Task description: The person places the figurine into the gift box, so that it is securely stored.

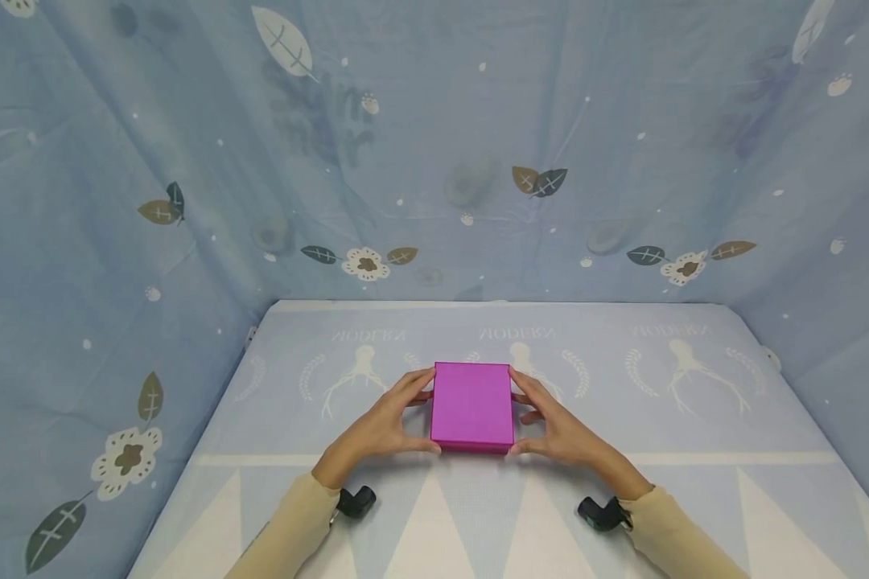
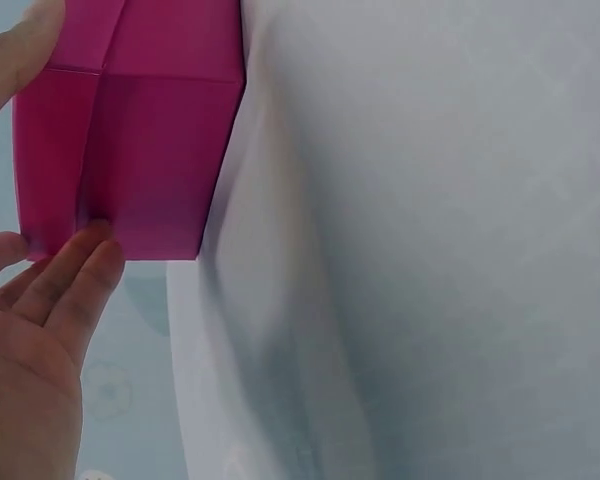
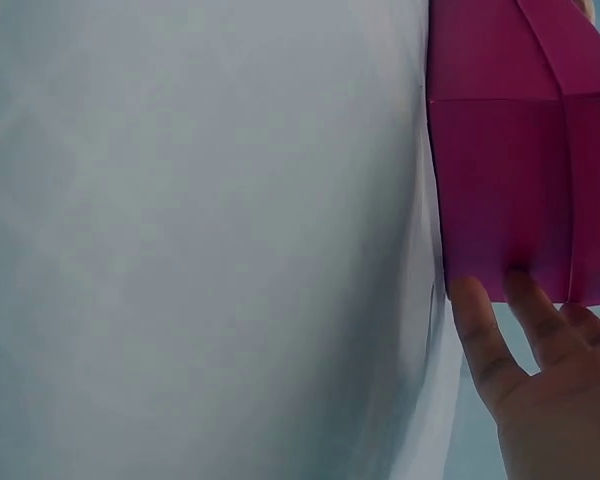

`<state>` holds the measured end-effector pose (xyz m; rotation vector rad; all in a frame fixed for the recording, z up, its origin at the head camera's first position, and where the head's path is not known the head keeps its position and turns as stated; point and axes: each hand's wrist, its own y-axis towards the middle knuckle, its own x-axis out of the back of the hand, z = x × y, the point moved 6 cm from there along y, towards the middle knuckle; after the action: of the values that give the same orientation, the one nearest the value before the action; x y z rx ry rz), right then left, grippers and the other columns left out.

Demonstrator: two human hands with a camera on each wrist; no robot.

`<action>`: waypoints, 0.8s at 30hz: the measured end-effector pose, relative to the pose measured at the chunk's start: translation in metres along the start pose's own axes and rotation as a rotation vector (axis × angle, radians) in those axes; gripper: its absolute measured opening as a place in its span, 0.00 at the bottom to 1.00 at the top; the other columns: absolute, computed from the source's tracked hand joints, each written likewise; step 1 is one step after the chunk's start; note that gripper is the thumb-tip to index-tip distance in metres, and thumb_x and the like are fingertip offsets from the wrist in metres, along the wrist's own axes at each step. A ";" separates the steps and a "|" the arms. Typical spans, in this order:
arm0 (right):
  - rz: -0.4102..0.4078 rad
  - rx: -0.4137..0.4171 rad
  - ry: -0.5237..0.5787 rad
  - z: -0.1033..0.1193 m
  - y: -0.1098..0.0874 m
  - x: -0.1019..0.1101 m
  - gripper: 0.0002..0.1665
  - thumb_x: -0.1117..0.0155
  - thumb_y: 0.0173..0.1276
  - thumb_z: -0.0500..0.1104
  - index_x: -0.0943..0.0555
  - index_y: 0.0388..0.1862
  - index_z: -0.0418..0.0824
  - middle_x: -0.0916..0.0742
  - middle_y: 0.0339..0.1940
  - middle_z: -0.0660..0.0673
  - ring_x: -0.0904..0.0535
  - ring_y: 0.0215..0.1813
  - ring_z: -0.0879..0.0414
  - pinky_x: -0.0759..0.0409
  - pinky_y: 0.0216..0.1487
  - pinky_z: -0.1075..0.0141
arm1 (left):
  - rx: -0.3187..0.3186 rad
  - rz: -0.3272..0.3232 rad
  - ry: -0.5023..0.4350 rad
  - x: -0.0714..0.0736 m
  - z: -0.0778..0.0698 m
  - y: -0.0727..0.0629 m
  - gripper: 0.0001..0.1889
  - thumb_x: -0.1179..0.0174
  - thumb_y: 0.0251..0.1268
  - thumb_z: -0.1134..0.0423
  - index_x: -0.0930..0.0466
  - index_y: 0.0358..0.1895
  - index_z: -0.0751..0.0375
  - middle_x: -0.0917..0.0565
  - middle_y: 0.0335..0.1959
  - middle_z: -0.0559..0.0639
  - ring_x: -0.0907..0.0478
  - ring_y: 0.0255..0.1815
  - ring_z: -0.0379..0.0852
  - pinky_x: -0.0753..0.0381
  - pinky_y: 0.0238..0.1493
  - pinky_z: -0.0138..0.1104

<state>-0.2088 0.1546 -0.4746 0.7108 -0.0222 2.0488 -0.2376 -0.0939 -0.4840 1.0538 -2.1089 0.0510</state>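
Observation:
A magenta lidded box [image 1: 472,402] sits on the patterned tablecloth in front of me, between both hands. My left hand [image 1: 389,420] grips its left side, thumb at the near corner and forefinger at the far corner. On the opposite side my right hand [image 1: 559,426] holds it the same way, thumb near and forefinger far. In the left wrist view the fingertips [image 2: 98,240] touch the box's side close to the lid's seam. In the right wrist view other fingertips [image 3: 470,290] rest against its lower side. The lid looks seated on the base.
The tablecloth [image 1: 695,498] has white deer-head prints and pale triangles. Blue curtains [image 1: 434,145] with leaf and flower prints rise behind the table and along both sides. Small black devices [image 1: 356,503] sit at the wrists.

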 end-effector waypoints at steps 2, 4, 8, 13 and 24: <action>0.000 -0.006 -0.004 -0.005 0.000 0.000 0.68 0.19 0.46 0.34 0.53 0.79 0.31 0.40 0.76 0.31 0.30 0.67 0.34 0.19 0.52 0.49 | 0.024 0.005 -0.015 0.001 -0.004 0.001 0.61 0.19 0.40 0.56 0.50 0.78 0.62 0.40 0.74 0.57 0.23 0.63 0.52 0.25 0.65 0.39; 0.003 -0.009 -0.012 -0.015 0.000 -0.001 0.69 0.19 0.47 0.37 0.54 0.80 0.35 0.41 0.77 0.34 0.29 0.68 0.36 0.18 0.52 0.51 | 0.034 0.006 -0.037 0.001 -0.002 0.001 0.60 0.19 0.40 0.57 0.50 0.78 0.61 0.40 0.74 0.57 0.23 0.62 0.53 0.24 0.64 0.41; 0.011 -0.013 -0.041 -0.035 -0.001 -0.002 0.70 0.20 0.49 0.45 0.56 0.81 0.42 0.41 0.78 0.40 0.30 0.69 0.41 0.18 0.51 0.57 | 0.049 0.015 -0.059 0.000 0.004 0.003 0.60 0.20 0.41 0.55 0.50 0.78 0.58 0.40 0.74 0.55 0.22 0.61 0.51 0.23 0.63 0.41; 0.021 -0.029 -0.053 -0.032 0.000 -0.001 0.70 0.20 0.49 0.46 0.56 0.81 0.43 0.41 0.78 0.41 0.28 0.67 0.43 0.19 0.49 0.58 | 0.071 0.020 -0.070 0.002 0.005 0.003 0.60 0.19 0.40 0.54 0.50 0.78 0.57 0.39 0.73 0.53 0.20 0.57 0.51 0.22 0.61 0.42; 0.056 -0.009 0.019 -0.028 0.002 0.001 0.68 0.22 0.53 0.41 0.58 0.81 0.42 0.44 0.79 0.39 0.34 0.71 0.35 0.20 0.56 0.51 | 0.060 0.021 -0.030 0.004 -0.002 0.003 0.58 0.22 0.44 0.49 0.48 0.78 0.59 0.37 0.73 0.51 0.28 0.68 0.50 0.27 0.66 0.37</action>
<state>-0.2237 0.1624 -0.4972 0.6927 -0.0405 2.1073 -0.2400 -0.0938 -0.4793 1.0737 -2.1572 0.1101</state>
